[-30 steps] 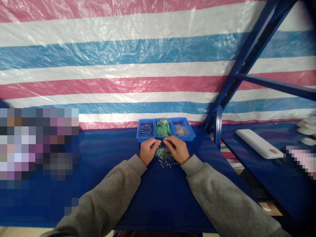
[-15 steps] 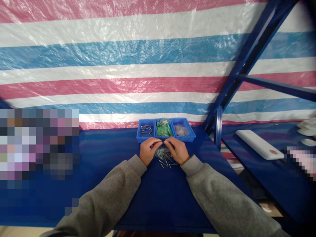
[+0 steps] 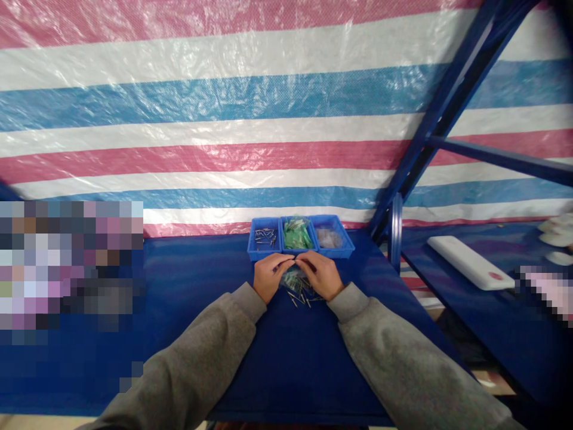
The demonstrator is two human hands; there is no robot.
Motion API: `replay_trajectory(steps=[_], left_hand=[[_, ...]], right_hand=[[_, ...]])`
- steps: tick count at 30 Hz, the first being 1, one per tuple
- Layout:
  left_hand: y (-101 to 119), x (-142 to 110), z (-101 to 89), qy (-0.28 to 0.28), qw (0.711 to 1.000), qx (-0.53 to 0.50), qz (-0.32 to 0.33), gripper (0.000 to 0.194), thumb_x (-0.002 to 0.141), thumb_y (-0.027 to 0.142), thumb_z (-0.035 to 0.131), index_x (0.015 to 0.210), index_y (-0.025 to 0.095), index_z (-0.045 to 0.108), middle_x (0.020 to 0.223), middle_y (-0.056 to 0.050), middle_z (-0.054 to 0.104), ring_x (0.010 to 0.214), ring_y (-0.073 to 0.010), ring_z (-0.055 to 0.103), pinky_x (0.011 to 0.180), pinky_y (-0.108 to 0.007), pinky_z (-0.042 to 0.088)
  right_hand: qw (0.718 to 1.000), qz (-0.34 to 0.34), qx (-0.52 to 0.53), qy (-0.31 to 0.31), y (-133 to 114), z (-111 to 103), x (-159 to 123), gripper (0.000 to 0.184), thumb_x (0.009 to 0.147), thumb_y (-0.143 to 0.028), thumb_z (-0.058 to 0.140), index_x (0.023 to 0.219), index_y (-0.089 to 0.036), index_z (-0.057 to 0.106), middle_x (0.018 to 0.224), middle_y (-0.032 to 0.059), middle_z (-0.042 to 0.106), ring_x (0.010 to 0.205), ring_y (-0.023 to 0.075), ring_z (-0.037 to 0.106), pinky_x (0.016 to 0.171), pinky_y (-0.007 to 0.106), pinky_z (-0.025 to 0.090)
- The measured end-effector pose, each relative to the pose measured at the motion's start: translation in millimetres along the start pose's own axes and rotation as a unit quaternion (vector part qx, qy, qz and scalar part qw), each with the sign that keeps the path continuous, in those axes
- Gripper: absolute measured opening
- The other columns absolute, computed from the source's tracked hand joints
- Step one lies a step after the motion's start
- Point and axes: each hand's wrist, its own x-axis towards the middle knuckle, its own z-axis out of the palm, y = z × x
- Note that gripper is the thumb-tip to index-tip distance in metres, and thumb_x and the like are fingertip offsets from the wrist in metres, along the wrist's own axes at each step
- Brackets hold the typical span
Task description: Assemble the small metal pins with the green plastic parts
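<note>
My left hand (image 3: 268, 276) and my right hand (image 3: 321, 275) sit side by side at the middle of the blue table, fingertips meeting just in front of the bins. Each seems to pinch one small thin part (image 3: 293, 260), too small to identify. Under and between my wrists lies a loose heap of metal pins and green pieces (image 3: 301, 291). Behind my fingers stand several joined blue bins: metal pins in the left one (image 3: 264, 240), green packets in the middle one (image 3: 296, 235), and clear bags in the right one (image 3: 329, 239).
A striped tarp (image 3: 224, 137) hangs behind the blue table (image 3: 197, 263). A blue steel rack (image 3: 430, 143) stands to the right, with a long white box (image 3: 470, 263) on its lower shelf. Blurred patches hide areas at both sides.
My fingertips have drawn closer together over the heap. The bins and heap stay in place, and the view has shifted slightly.
</note>
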Motion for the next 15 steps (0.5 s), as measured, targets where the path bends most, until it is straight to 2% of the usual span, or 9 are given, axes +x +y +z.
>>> replay_trajectory(steps=[11, 15], left_hand=[[-0.1, -0.3, -2.2, 0.026, 1.000, 0.016, -0.007, 0.021, 0.081, 0.033, 0.057, 0.075, 0.016, 0.067, 0.073, -0.004, 0.067, 0.062, -0.0124, 0.059, 0.062, -0.025, 0.047], [3.0, 0.0, -3.6, 0.039, 0.999, 0.008, 0.000, 0.020, 0.083, 0.032, 0.055, 0.081, 0.016, 0.067, 0.080, -0.006, 0.067, 0.071, -0.0145, 0.061, 0.066, -0.026, 0.048]], right_hand=[[1.000, -0.002, -0.009, -0.009, -0.2, -0.4, -0.5, 0.020, 0.089, -0.030, 0.045, 0.085, -0.020, 0.061, 0.072, 0.0033, 0.060, 0.068, 0.0152, 0.058, 0.065, 0.026, 0.045], [1.000, 0.001, -0.005, -0.009, -0.1, 1.0, -0.2, 0.021, 0.089, -0.031, 0.043, 0.083, -0.020, 0.060, 0.074, 0.0038, 0.062, 0.068, 0.0156, 0.059, 0.064, 0.027, 0.046]])
